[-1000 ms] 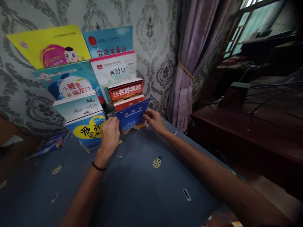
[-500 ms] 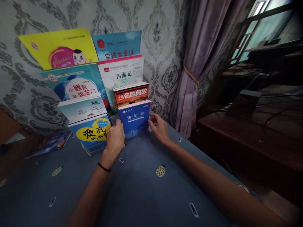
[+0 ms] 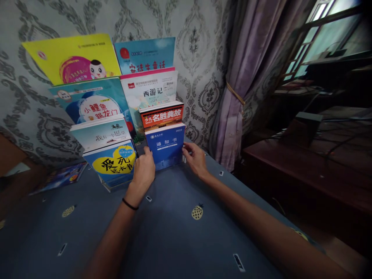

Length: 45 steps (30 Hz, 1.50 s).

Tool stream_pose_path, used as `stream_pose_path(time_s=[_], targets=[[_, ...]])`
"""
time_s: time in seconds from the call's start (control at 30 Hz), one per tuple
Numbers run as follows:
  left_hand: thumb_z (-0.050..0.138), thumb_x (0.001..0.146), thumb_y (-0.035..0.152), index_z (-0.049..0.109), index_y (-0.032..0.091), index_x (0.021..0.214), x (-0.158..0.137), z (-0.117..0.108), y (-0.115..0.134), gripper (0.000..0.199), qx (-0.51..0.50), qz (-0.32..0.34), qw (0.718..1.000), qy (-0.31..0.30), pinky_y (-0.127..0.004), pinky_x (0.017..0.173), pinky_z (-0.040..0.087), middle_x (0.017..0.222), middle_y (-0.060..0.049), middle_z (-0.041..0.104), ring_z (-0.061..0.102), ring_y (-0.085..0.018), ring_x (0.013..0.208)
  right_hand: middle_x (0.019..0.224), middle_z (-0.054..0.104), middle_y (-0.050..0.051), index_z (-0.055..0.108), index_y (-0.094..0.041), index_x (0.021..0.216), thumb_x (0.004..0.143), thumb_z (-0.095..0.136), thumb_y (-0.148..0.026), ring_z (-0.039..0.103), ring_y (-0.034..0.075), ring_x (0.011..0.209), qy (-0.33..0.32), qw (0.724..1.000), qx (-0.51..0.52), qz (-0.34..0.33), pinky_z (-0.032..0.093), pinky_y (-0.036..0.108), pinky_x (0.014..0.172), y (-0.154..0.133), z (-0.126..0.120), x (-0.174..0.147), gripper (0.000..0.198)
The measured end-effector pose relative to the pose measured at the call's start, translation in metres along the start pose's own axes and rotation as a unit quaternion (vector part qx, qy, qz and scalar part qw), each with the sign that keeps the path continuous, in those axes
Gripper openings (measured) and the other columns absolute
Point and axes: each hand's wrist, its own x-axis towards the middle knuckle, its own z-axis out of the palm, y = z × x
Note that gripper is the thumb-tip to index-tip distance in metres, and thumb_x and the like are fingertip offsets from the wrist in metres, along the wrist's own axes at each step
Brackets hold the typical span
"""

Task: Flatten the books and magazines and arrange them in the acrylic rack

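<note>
Blue booklet (image 3: 167, 152) (upright) between left hand (image 3: 144, 171), right hand (image 3: 196, 160).

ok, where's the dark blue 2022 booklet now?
Head view, just left of centre: the dark blue 2022 booklet stands between the left hand and the right hand, in front of the red book.

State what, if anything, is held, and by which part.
The left hand is at the left edge of the blue booklet marked 2022, the right hand at its right edge; whether either grips cannot be told.
</note>
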Motion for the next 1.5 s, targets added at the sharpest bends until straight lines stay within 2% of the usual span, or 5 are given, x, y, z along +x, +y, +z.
stream_pose_path(time_s=[0.27, 0.53, 1.0, 1.17, 1.5], targets=[[0.034, 0.101, 0.009, 0.057, 0.003, 0.118, 0.001, -0.003, 0.003, 0.030, 0.021, -0.009, 0.999, -0.022, -0.037, 0.065, 0.056, 0.080, -0.021, 0.073, 0.075, -0.029, 0.073, 0.094, 0.072, 0.009, 0.072, -0.019, 0.107, 0.085, 0.056, -0.031, 0.068, 0.025, 0.084, 0.005, 1.000, 0.009, 0.008, 0.057, 0.044, 0.079, 0.006, 0.003, 0.000, 0.030], [0.031, 0.105, 0.015, 0.050, 0.004, 0.127, -0.001, -0.007, 0.005, 0.031, 0.039, -0.022, 0.997, -0.065, -0.037, 0.070, 0.057, 0.087, -0.019, 0.075, 0.076, -0.029, 0.082, 0.091, 0.073, 0.008, 0.074, -0.020, 0.104, 0.085, 0.056, -0.032, 0.069, 0.024, 0.082, 0.009, 1.000, 0.005, 0.009, 0.058, 0.042, 0.078, 0.009, 0.003, 0.000, 0.029], [0.029, 0.106, 0.016, 0.050, 0.004, 0.125, -0.007, -0.016, 0.005, 0.031, 0.033, -0.023, 0.995, -0.096, -0.038, 0.071, 0.055, 0.091, -0.021, 0.074, 0.075, -0.030, 0.084, 0.088, 0.074, 0.007, 0.072, -0.018, 0.104, 0.084, 0.055, -0.033, 0.067, 0.021, 0.075, 0.001, 1.000, 0.003, 0.016, 0.056, 0.038, 0.072, 0.002, -0.002, -0.005, 0.030], [0.029, 0.107, 0.017, 0.046, 0.002, 0.131, -0.010, -0.018, 0.005, 0.034, 0.026, -0.018, 0.994, -0.101, -0.039, 0.073, 0.057, 0.092, -0.021, 0.074, 0.075, -0.031, 0.084, 0.092, 0.075, 0.008, 0.072, -0.019, 0.104, 0.086, 0.055, -0.034, 0.068, 0.022, 0.078, -0.004, 1.000, -0.009, 0.010, 0.055, 0.038, 0.072, 0.002, -0.004, -0.007, 0.029], [0.031, 0.106, 0.016, 0.045, 0.002, 0.133, -0.017, -0.028, 0.009, 0.033, 0.025, -0.013, 0.993, -0.119, -0.039, 0.078, 0.058, 0.096, -0.022, 0.075, 0.075, -0.031, 0.091, 0.092, 0.075, 0.009, 0.071, -0.019, 0.104, 0.086, 0.054, -0.040, 0.070, 0.025, 0.080, -0.007, 1.000, -0.003, 0.015, 0.056, 0.039, 0.071, 0.006, -0.004, -0.012, 0.032]])
